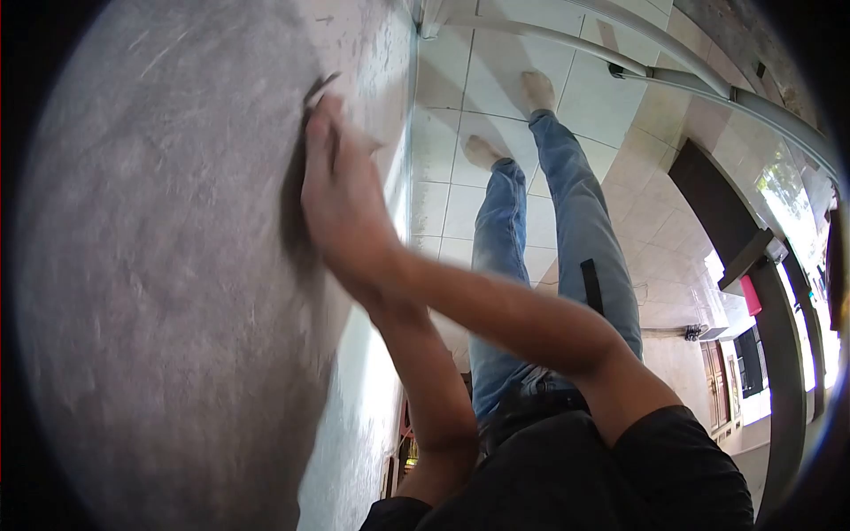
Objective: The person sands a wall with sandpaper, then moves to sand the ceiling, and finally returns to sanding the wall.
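Observation:
Both hands are together against the grey, rough-looking wall surface [177, 248], blurred by motion. My right hand [352, 190] lies over the other, its fingers closed and pointing up along the wall. At its fingertips a thin dark edge [320, 87] shows, part of something too small and blurred to name. My left hand [332, 252] is mostly hidden beneath and beside the right hand and wrist, so its fingers cannot be told apart. A dark shadow runs along the wall beside the hands.
Below are my legs in blue jeans [584, 212] and bare feet on white floor tiles [496, 75]. A curved pale metal tube [691, 80] crosses at the upper right. Farther right are a long dark beam [722, 203] and a pink object [751, 296].

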### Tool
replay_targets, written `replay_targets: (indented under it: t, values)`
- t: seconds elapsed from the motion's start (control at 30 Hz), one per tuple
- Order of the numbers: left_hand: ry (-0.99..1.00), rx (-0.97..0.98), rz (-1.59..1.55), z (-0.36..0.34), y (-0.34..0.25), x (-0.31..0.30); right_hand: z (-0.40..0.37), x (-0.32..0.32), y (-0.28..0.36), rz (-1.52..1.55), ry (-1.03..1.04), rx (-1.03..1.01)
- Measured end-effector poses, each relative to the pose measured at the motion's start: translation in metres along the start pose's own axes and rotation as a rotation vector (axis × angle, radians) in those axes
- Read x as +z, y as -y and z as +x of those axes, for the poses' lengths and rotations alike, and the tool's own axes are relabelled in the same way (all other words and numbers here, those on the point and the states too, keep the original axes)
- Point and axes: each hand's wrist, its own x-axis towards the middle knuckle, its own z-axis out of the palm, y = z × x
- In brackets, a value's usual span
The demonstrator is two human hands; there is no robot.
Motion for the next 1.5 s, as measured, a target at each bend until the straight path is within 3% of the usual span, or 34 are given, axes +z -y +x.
replay_targets:
  t: [0.03,0.1,0.17,0.23,0.33,0.43,0.5,0.63,0.67,0.7,0.77,0.8,0.87,0.97,1.03,1.07,1.1,1.17,1.27,1.37,1.43,1.5]
  values:
    - [0.016,-0.044,-0.052,0.016,0.009,0.001,0.017,-0.006,0.004,0.11,0.085,0.118]
    - [0.039,-0.079,-0.107,0.038,0.022,0.008,0.025,-0.006,0.0,0.305,0.082,0.102]
    - [0.028,-0.008,-0.013,0.024,0.015,0.01,0.025,-0.004,-0.001,0.179,0.024,0.004]
    - [-0.011,0.093,0.135,-0.004,-0.003,0.012,-0.009,0.011,-0.005,-0.251,-0.098,-0.125]
    - [-0.006,0.151,0.197,-0.022,-0.015,0.007,-0.036,0.019,-0.019,-0.244,-0.166,-0.287]
    - [0.062,0.015,0.041,0.02,0.008,0.003,0.008,0.011,-0.02,-0.103,-0.209,-0.151]
    - [0.09,-0.026,-0.041,0.042,0.022,0.011,0.042,-0.015,0.0,0.022,-0.003,0.228]
    - [0.049,0.082,0.108,0.018,0.008,0.016,0.002,-0.001,-0.011,-0.198,0.015,-0.004]
    - [0.028,0.133,0.168,0.002,-0.004,0.017,-0.014,-0.008,0.007,-0.205,0.203,0.139]
    - [0.017,0.161,0.207,-0.01,-0.012,0.014,-0.028,-0.006,0.001,-0.249,0.212,0.033]
    - [0.031,0.134,0.195,-0.01,-0.01,0.007,-0.024,0.001,-0.006,-0.137,0.155,0.026]
    - [0.052,0.093,0.15,0.001,-0.003,0.002,-0.018,0.003,-0.018,-0.138,0.028,-0.094]
    - [0.092,0.005,0.014,0.03,0.018,0.0,0.034,0.001,-0.025,-0.019,-0.153,0.086]
    - [0.102,-0.006,-0.017,0.044,0.031,0.005,0.059,-0.01,-0.029,0.109,-0.138,0.147]
    - [0.074,0.065,0.099,0.024,0.018,0.008,0.02,-0.005,-0.014,-0.152,-0.072,0.108]
    - [0.05,0.11,0.168,0.011,0.009,0.009,0.01,0.004,-0.032,-0.2,-0.1,-0.131]
    - [0.027,0.149,0.224,-0.003,-0.001,0.009,-0.013,-0.002,-0.011,-0.215,0.07,0.035]
    - [0.012,0.158,0.241,-0.021,-0.01,0.005,-0.024,0.009,-0.033,-0.196,-0.051,-0.19]
    - [0.067,0.012,0.037,0.01,0.009,-0.006,0.024,-0.001,-0.031,-0.105,-0.088,0.013]
    - [0.096,-0.051,-0.073,0.037,0.028,-0.001,0.054,-0.004,-0.034,0.089,-0.168,0.023]
    - [0.076,0.006,-0.002,0.025,0.021,0.004,0.029,-0.002,-0.02,-0.083,-0.106,0.015]
    - [0.026,0.09,0.139,-0.002,0.001,0.004,-0.006,0.007,-0.02,-0.123,-0.097,-0.145]
